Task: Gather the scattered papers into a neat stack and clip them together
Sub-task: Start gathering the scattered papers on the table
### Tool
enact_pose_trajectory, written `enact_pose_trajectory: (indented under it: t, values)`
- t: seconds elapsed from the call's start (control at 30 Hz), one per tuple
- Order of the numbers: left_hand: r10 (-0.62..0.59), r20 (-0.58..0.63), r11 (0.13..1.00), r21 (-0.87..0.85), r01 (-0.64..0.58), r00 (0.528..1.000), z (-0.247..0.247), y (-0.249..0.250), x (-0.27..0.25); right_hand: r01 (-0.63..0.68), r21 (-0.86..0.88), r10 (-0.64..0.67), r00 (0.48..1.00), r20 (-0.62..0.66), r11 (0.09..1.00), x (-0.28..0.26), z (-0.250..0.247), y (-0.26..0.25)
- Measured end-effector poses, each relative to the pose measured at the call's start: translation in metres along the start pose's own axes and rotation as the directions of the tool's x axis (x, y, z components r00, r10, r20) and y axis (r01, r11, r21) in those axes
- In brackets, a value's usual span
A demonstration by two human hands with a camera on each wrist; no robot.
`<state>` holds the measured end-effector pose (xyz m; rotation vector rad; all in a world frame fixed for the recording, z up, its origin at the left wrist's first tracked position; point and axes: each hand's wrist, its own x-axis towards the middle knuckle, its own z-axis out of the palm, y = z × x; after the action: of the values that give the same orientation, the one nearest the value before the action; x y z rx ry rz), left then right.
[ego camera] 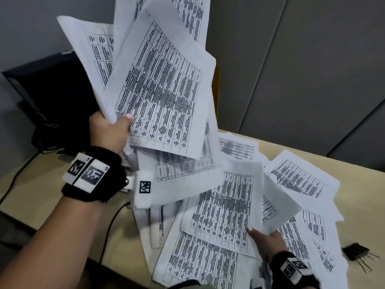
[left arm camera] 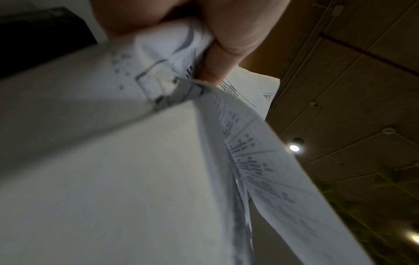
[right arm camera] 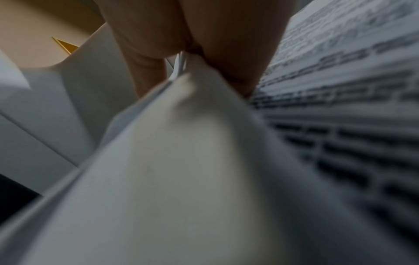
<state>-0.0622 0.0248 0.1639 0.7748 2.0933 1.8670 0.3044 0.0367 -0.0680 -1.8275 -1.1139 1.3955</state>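
My left hand (ego camera: 113, 128) grips a fanned bunch of printed sheets (ego camera: 158, 80) by a lower corner and holds them upright above the table; the left wrist view shows the thumb (left arm camera: 217, 59) pinching that bunch (left arm camera: 136, 161). My right hand (ego camera: 263, 239) pinches the near edge of a printed sheet (ego camera: 227, 209) lifted off the pile; in the right wrist view its fingers (right arm camera: 238, 53) clamp white paper (right arm camera: 181, 161). More printed sheets (ego camera: 300, 180) lie scattered on the beige table (ego camera: 41, 190). A black binder clip (ego camera: 357, 252) with wire handles lies at the right, apart from both hands.
A black box-like device (ego camera: 48, 84) stands at the back left with black cables (ego camera: 14, 180) running over the table. Grey wall panels (ego camera: 291, 69) rise behind. The table's near edge runs under my left forearm.
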Motion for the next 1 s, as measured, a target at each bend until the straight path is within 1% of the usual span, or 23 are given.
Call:
enact_pose_trajectory:
  t: [0.07,0.13,0.2,0.23,0.27,0.33,0.4,0.43,0.47,0.5,0.53,0.57,0.6,0.67,0.73,0.8,0.83,0.87,0.9,0.93,0.97,1.0]
  values:
    - [-0.014,0.016,0.999,-0.032,0.015,1.0,0.014,0.005,0.002,-0.017,0.013,0.017,1.0,0.016,1.0,0.0,0.001,0.0]
    - [-0.055,0.065,0.998,-0.039,0.058,0.996,0.028,0.003,-0.003,0.006,0.011,-0.007,0.999,0.037,1.0,-0.003,0.0,-0.005]
    - [-0.118,0.155,0.992,-0.022,0.122,0.981,0.039,-0.012,-0.013,0.041,-0.007,-0.041,0.998,0.048,0.999,-0.007,0.0,-0.01]
    - [-0.16,0.214,0.986,-0.001,0.164,0.964,0.043,-0.023,-0.02,0.053,-0.014,-0.052,0.997,0.06,0.999,-0.009,0.0,-0.012]
    - [-0.209,0.276,0.977,0.031,0.209,0.938,0.046,-0.038,-0.028,0.066,-0.022,-0.065,0.996,0.063,0.998,-0.011,-0.002,-0.015]
    - [-0.311,0.36,0.95,0.134,0.281,0.88,0.049,-0.068,-0.042,0.061,-0.011,-0.06,0.994,0.091,0.998,-0.016,-0.002,-0.023]
    - [-0.405,0.416,0.911,0.264,0.318,0.814,0.051,-0.094,-0.056,0.024,0.04,-0.029,0.991,0.131,0.999,-0.017,-0.003,-0.028]
    - [-0.456,0.436,0.883,0.333,0.332,0.776,0.052,-0.105,-0.063,0.01,0.046,-0.016,0.989,0.15,0.999,-0.014,-0.004,-0.026]
    - [-0.496,0.441,0.856,0.395,0.334,0.748,0.051,-0.114,-0.068,-0.017,0.038,0.011,0.986,0.167,0.999,-0.01,-0.003,-0.023]
    - [-0.519,0.44,0.834,0.449,0.321,0.733,0.052,-0.122,-0.072,-0.056,0.033,0.05,0.983,0.177,0.998,-0.007,-0.002,-0.02]
    - [-0.53,0.442,0.818,0.49,0.3,0.723,0.054,-0.129,-0.075,-0.127,0.049,0.115,0.974,0.193,0.991,-0.007,-0.001,-0.022]
    - [-0.534,0.45,0.808,0.52,0.275,0.716,0.056,-0.134,-0.076,-0.184,0.095,0.161,0.964,0.212,0.978,-0.008,0.0,-0.025]
    - [-0.534,0.461,0.801,0.544,0.25,0.709,0.06,-0.138,-0.078,-0.212,0.138,0.18,0.959,0.218,0.967,-0.008,0.001,-0.028]
    - [-0.518,0.47,0.806,0.549,0.222,0.715,0.067,-0.142,-0.08,-0.216,0.134,0.186,0.961,0.206,0.967,-0.004,0.003,-0.029]
    - [-0.47,0.458,0.834,0.51,0.209,0.755,0.076,-0.14,-0.078,-0.209,0.04,0.199,0.962,0.185,0.977,-0.002,0.002,-0.037]
    - [-0.402,0.439,0.866,0.468,0.177,0.804,0.085,-0.137,-0.073,-0.208,0.0,0.204,0.958,0.202,0.978,0.0,0.001,-0.043]
    - [-0.37,0.437,0.877,0.457,0.152,0.82,0.088,-0.134,-0.07,-0.214,-0.004,0.211,0.958,0.195,0.977,0.002,0.0,-0.045]
    - [-0.346,0.444,0.878,0.463,0.119,0.826,0.092,-0.133,-0.068,-0.222,-0.013,0.221,0.962,0.158,0.975,0.004,-0.002,-0.046]
    - [-0.331,0.463,0.875,0.478,0.084,0.822,0.094,-0.132,-0.066,-0.23,-0.02,0.231,0.964,0.129,0.973,0.007,-0.002,-0.045]
    - [-0.335,0.502,0.867,0.496,0.052,0.797,0.095,-0.133,-0.066,-0.222,-0.024,0.223,0.967,0.12,0.975,0.01,0.0,-0.043]
    - [-0.352,0.557,0.856,0.516,0.019,0.752,0.095,-0.132,-0.067,-0.229,-0.024,0.231,0.967,0.107,0.973,0.01,0.002,-0.043]
    - [-0.39,0.616,0.841,0.541,-0.008,0.684,0.095,-0.133,-0.07,-0.231,-0.016,0.231,0.969,0.085,0.973,0.014,0.004,-0.037]
